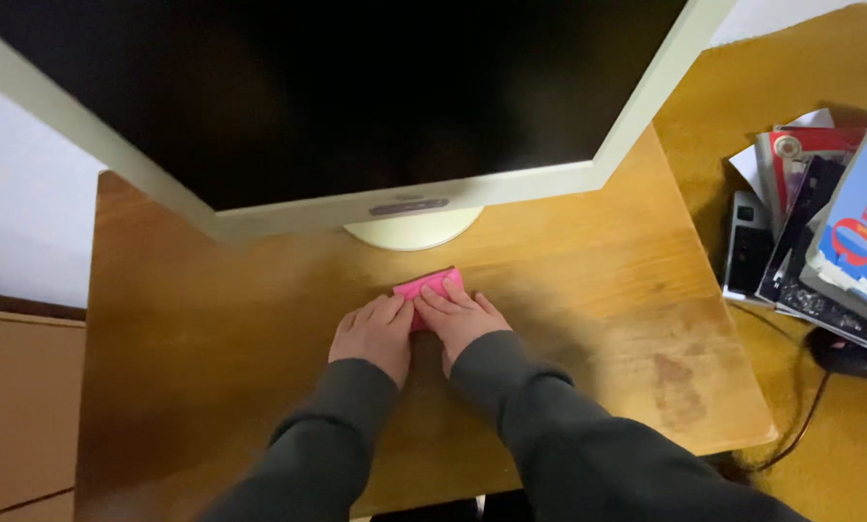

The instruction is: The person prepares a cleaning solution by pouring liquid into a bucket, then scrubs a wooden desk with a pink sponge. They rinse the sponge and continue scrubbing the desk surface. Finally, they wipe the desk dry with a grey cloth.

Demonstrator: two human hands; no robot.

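A small pink cloth [432, 283] lies flat on the brown wooden table [588, 280], just in front of the monitor's round foot. My left hand [374, 333] rests palm down beside it, fingertips at the cloth's left edge. My right hand [461, 317] presses on the cloth's near part with its fingers spread over it. Both arms wear dark grey sleeves. Part of the cloth is hidden under my fingers.
A large white-framed monitor [356, 106] with a dark screen overhangs the back of the table on a cream round base [414, 230]. To the right, a stack of magazines and discs [820, 222], a black mouse [854, 356] and its cable lie on a yellow surface.
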